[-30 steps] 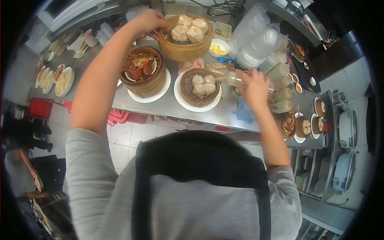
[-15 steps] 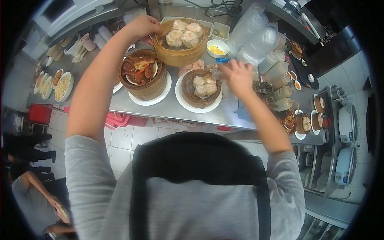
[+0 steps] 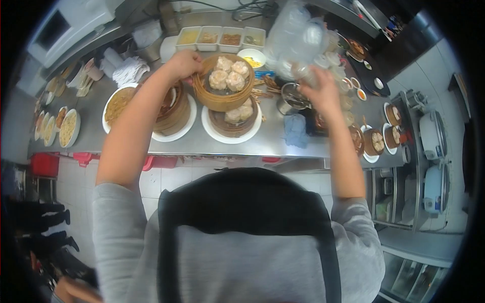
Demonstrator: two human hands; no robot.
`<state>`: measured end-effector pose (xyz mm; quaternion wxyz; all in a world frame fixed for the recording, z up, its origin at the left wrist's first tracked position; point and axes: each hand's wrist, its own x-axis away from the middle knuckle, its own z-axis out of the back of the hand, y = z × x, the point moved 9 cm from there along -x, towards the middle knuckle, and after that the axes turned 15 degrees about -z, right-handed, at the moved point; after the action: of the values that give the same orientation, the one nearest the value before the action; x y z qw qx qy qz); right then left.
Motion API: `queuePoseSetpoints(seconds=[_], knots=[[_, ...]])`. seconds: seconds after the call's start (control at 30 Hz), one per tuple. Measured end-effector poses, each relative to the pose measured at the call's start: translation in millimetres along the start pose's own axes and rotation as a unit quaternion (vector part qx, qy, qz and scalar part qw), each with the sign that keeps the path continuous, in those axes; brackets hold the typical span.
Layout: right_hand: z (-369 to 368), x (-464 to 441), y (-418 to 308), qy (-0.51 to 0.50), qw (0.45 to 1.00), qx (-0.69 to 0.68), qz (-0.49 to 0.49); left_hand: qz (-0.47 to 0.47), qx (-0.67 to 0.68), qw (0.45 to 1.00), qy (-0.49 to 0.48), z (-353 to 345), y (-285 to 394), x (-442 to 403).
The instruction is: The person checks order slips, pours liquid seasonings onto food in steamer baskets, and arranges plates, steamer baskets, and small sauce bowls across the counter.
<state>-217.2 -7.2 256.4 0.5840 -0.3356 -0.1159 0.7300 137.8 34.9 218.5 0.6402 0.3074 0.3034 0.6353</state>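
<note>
My left hand [image 3: 184,65] grips the left rim of a bamboo steamer basket [image 3: 225,102] holding several shumai dumplings [image 3: 229,74]. The basket is held up above a second bamboo steamer [image 3: 232,126] with more dumplings, partly covered from view, on a white plate [image 3: 210,132]. Off to the right, my right hand [image 3: 325,92] is closed around a clear squeeze bottle [image 3: 304,74], blurred by motion, above a metal container [image 3: 293,99]. Beneath my left forearm is a taller bamboo steamer [image 3: 177,120], its contents mostly hidden.
Sauce trays [image 3: 231,39] line the back beside a bowl of yellow food [image 3: 251,57]. Plastic bags [image 3: 298,38] stand behind my right hand. A blue cloth [image 3: 296,130] lies near the front edge. Oval bowls of food [image 3: 69,127] sit at left.
My right hand has moved right with the bottle, away from the lower steamer. The held basket now overlaps that lower steamer in view. The view has shifted, showing the sauce trays more fully.
</note>
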Motion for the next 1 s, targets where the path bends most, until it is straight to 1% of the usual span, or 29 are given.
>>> queuePoseSetpoints(seconds=[0.03, 0.07, 0.13, 0.17, 0.23, 0.27, 0.37, 0.47, 0.5, 0.53, 0.57, 0.6, 0.63, 0.67, 0.7, 0.8, 0.87, 0.93, 0.97, 1.0], knots=[[16.5, -13.7, 9.4, 0.008, 1.000, -0.029, 0.005, 0.001, -0.001, 1.000, -0.005, -12.4, -4.9, -2.0], [28.2, -26.3, 24.7, 0.014, 0.994, -0.104, -0.031, 0.003, -0.003, 1.000, -0.009, -24.4, -8.8, -2.8], [52.9, -45.3, 36.6, 0.058, 0.991, -0.106, -0.057, 0.018, 0.002, 1.000, 0.004, -40.5, -13.1, 5.6], [57.3, -50.3, 45.1, 0.074, 0.990, -0.100, -0.068, 0.030, 0.004, 0.999, 0.013, -46.9, -16.2, 8.3], [51.7, -58.1, 59.7, 0.096, 0.987, -0.094, -0.083, 0.050, -0.003, 0.999, 0.002, -59.5, -28.0, 10.7], [40.8, -62.8, 66.8, 0.089, 0.991, -0.063, -0.077, 0.064, -0.007, 0.998, -0.001, -63.1, -37.0, 16.3], [4.0, -69.9, 87.3, 0.062, 0.996, 0.014, -0.056, 0.066, -0.009, 0.998, 0.014, -67.1, -37.0, 30.8], [-31.4, -81.1, 125.6, -0.012, 0.986, 0.095, -0.134, 0.067, -0.025, 0.997, 0.025, -66.5, -31.1, 38.9], [-32.8, -79.6, 122.3, -0.025, 0.982, 0.130, -0.137, 0.059, -0.038, 0.997, 0.018, -67.1, -37.0, 38.4], [-29.2, -76.6, 115.1, -0.023, 0.987, 0.117, -0.107, 0.044, -0.052, 0.998, 0.006, -68.4, -40.3, 32.8], [-16.6, -72.5, 103.3, -0.012, 0.991, 0.107, -0.083, 0.025, -0.063, 0.998, -0.015, -72.0, -48.4, 29.0], [0.3, -66.9, 95.5, 0.005, 0.993, 0.102, -0.065, 0.018, -0.059, 0.998, 0.001, -69.7, -43.7, 30.3], [22.1, -53.6, 81.7, 0.061, 0.996, 0.065, -0.026, 0.007, -0.054, 0.998, 0.013, -71.1, -38.1, 32.5], [43.4, -34.6, 65.3, 0.118, 0.992, 0.033, 0.016, -0.022, -0.045, 0.998, 0.048, -70.3, -39.9, 30.4], [59.1, -17.9, 54.4, 0.111, 0.994, 0.019, -0.002, 0.016, -0.074, 0.997, 0.029, -70.8, -27.4, 34.5], [76.0, 32.0, 47.5, 0.072, 0.995, -0.064, -0.021, 0.019, -0.024, 0.999, 0.024, -76.0, -36.7, 29.4], [73.9, 63.2, 48.0, -0.006, 0.997, -0.051, -0.054, 0.017, 0.002, 1.000, 0.017, -75.6, -37.7, 32.3], [69.8, 89.5, 59.6, -0.044, 0.991, -0.098, -0.075, 0.011, 0.023, 1.000, 0.013, -77.3, -45.6, 34.0], [72.3, 101.4, 67.4, 0.003, 0.990, -0.130, -0.052, 0.007, 0.029, 0.999, 0.024, -75.0, -51.0, 33.9], [78.6, 109.9, 73.9, 0.003, 0.989, -0.130, -0.078, 0.003, 0.036, 0.999, 0.034, -74.3, -55.2, 33.6]])
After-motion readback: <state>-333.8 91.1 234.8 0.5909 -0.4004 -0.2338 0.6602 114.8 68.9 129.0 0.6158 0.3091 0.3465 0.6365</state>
